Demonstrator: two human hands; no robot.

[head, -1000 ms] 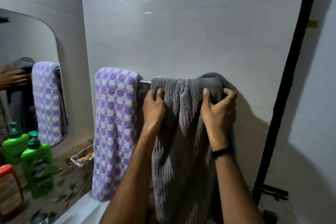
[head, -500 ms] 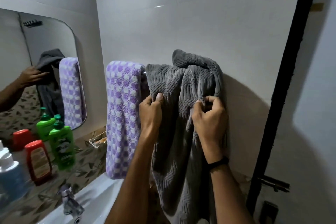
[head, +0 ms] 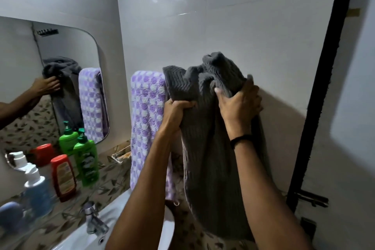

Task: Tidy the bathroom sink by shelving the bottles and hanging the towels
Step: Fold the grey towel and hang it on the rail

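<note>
Nearest me, at seven o'clock, the white ceramic basin [head: 116,208] is cut off by the lower edge, with the chrome tap [head: 94,221] on its rim. At eight to nine o'clock the bottles stand upright and close together on the brown leaf-patterned ledge [head: 109,178]: a blue plastic bottle with a white pump [head: 37,191], a red-orange bottle with a red cap [head: 64,178] and a green pump bottle [head: 86,160]. A dark rounded thing at the left edge is too blurred to name. Further along, the small wire tray [head: 119,157] holds something orange that I cannot make out.

At twelve o'clock my left hand [head: 178,111] clenches a fold of the grey ribbed towel [head: 211,158], fingers curled tight. My right hand [head: 239,105], with a black band [head: 241,140] at the wrist, grips the bunched top at one o'clock. The towel's lower end is hidden behind my right forearm. At its nine o'clock, touching it, hangs the purple-and-white checked towel [head: 146,117]. Whatever carries them is covered, so I cannot tell whether the grey one lies over anything. At ten o'clock the rounded mirror [head: 71,46] reflects towels, bottles and a hand.
</note>
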